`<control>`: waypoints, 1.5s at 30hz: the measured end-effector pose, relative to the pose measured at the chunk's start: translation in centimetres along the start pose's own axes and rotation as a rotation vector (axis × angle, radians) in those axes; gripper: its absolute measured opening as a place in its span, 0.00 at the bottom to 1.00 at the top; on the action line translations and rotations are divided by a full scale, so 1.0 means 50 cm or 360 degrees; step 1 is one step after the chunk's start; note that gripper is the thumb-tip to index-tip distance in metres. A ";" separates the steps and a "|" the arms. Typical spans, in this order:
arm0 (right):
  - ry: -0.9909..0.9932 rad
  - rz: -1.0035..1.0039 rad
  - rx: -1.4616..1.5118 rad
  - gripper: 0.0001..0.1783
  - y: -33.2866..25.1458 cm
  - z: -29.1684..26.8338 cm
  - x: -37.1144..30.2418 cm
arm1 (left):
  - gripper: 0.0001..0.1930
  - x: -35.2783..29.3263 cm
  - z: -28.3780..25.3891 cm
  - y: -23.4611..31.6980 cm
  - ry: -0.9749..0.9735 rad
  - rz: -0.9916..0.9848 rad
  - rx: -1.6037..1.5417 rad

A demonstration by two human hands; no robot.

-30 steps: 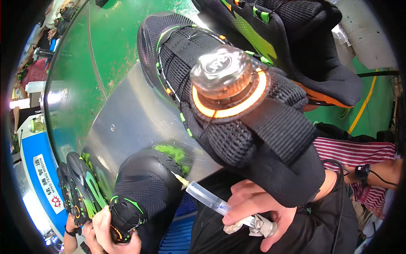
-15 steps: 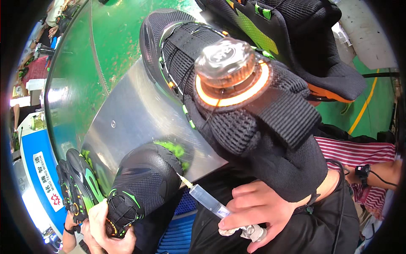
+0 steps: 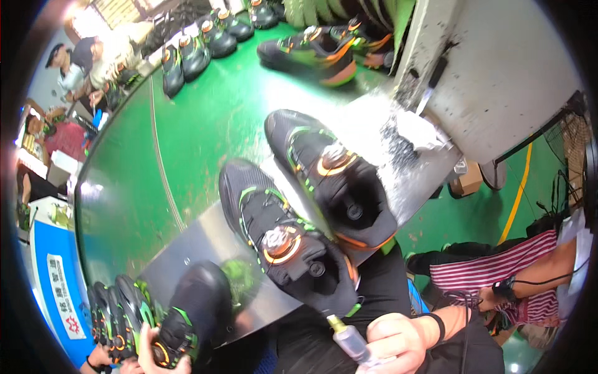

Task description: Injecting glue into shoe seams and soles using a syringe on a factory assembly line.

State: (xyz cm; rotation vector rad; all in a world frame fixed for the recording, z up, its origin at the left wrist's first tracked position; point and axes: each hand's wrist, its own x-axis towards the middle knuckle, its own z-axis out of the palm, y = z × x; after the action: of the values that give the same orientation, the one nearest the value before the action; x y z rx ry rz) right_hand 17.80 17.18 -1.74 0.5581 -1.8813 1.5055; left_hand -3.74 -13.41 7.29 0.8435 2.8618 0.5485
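Observation:
My left hand (image 3: 151,353) grips a black-and-green sneaker (image 3: 198,302) at its lacing end, at the lower left; the toe points up and away. In my right hand (image 3: 398,341) is a syringe (image 3: 351,341) with a clear barrel and a yellowish tip. The tip points up and left, near the heel of a second black sneaker (image 3: 268,230) and well apart from the held one. That sneaker has a round dial ringed in orange on its tongue. Beyond it stands a matching sneaker (image 3: 299,143).
A shiny metal plate (image 3: 205,234) lies on the green table (image 3: 205,124). More sneakers (image 3: 218,40) line the far edge, with several (image 3: 128,305) at the left. A grey machine panel (image 3: 498,75) stands at the right. Another person's forearm (image 3: 548,274) shows there.
The view has drawn back and tilted up, so the sneakers look smaller. The syringe tip has left the held sneaker's toe and moved right. My left hand still holds its sneaker.

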 end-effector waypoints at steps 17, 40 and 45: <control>0.0459 0.0452 -0.0483 0.30 -0.009 -0.161 -0.085 | 0.19 0.892 0.229 0.305 -0.0097 0.0191 -0.0885; 0.0490 0.0425 -0.0392 0.44 0.020 -0.146 -0.136 | 0.40 0.262 0.176 0.295 -0.0441 0.1318 -0.0428; 0.0832 0.0542 -0.0325 0.48 -0.004 -0.095 -0.167 | 0.33 0.235 0.208 0.287 -0.0066 0.1513 -0.0410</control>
State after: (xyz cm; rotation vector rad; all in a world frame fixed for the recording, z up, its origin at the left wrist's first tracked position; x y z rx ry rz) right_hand 24.83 21.13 -7.00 -0.2479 -1.7274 1.4584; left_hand -4.28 7.41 2.92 2.0853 2.1109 0.9147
